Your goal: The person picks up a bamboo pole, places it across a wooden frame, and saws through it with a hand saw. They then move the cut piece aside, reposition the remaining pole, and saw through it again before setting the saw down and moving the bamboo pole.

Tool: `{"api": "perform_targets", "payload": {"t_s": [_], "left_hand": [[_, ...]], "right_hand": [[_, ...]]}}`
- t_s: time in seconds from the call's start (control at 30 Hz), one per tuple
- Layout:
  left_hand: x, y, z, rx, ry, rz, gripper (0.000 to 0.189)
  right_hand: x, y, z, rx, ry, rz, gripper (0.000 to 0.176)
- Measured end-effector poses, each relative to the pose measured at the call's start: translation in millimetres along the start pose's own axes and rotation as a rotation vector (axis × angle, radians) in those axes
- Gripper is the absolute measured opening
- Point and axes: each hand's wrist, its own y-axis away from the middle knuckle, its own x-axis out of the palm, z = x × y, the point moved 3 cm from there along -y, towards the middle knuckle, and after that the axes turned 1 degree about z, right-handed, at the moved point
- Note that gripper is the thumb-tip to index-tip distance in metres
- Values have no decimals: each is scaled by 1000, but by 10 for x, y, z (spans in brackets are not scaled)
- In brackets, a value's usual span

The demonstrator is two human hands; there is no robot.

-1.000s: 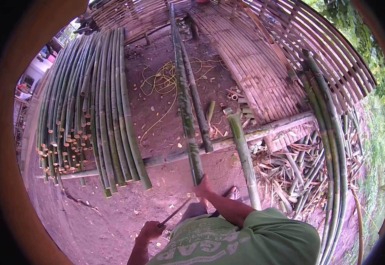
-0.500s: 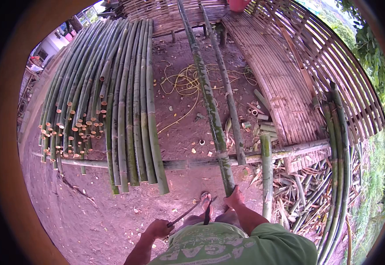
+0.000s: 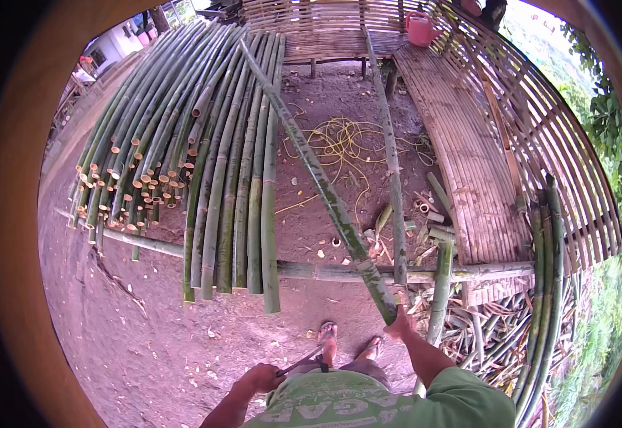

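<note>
The right hand [image 3: 401, 327] is closed around the near end of a long mottled bamboo pole [image 3: 339, 215]; its fingers are partly hidden, so their exact wrap cannot be told. The left hand [image 3: 262, 376] is closed on the dark handle of a thin-bladed tool [image 3: 302, 362] in front of the green shirt [image 3: 339, 406].

The bamboo pole slants away to the left, passing over a horizontal bamboo rail [image 3: 311, 271], its far end at the row of green poles [image 3: 269, 235]. That row lies across the rail beside a thick stack of cut poles [image 3: 161, 107], open ends facing the person. A thinner pole [image 3: 394, 178] lies right of the held one, its near end at the rail.

Below is bare, brownish dirt ground [image 3: 182, 314] flecked with chips, with sandaled feet [image 3: 328, 334] on it. Beyond the rail lies a tangled yellow hose [image 3: 354, 145]. To the right are a slatted bamboo bench [image 3: 482, 178], a curved-looking lattice [image 3: 582, 164] and a heap of split scraps [image 3: 485, 339]. A red container [image 3: 419, 30] sits at the bench's far end.
</note>
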Motion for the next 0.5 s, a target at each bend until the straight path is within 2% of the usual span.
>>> {"api": "perform_targets", "payload": {"t_s": [0.03, 0.07, 0.1, 0.2, 0.27, 0.3, 0.33, 0.37, 0.4, 0.47, 0.5], "left_hand": [[35, -9, -18, 14, 7, 7, 44], [74, -26, -28, 25, 14, 9, 44], [103, -37, -35, 35, 22, 12, 44], [192, 3, -81, 65, -2, -21, 44], [247, -4, -108, 54, 22, -44, 45], [283, -27, -110, 41, 42, -55, 45], [308, -28, -120, 27, 58, -66, 45], [279, 1, -161, 31, 54, -68, 44], [217, 31, -225, 36, 52, -69, 44], [240, -16, -248, 42, 33, -51, 43], [237, 15, -256, 20, 48, -61, 43]], "right_hand": [[114, -71, 11, -64, -66, -47, 83], [216, -160, 10, -88, -64, 4, 86], [204, -69, 289, -112, -61, 59, 88], [153, 235, 1337, -267, -86, 72, 87], [369, 196, 2071, -392, -165, 81, 86], [396, 270, 2537, -451, -240, 148, 87], [300, 447, 2984, -637, -394, 258, 85], [231, 629, 3378, -740, -384, 400, 86], [312, 725, 3644, -1029, -339, 275, 87], [162, 1058, 3968, -1417, -267, 144, 80], [49, 1178, 3930, -1405, -290, 161, 77]]}}
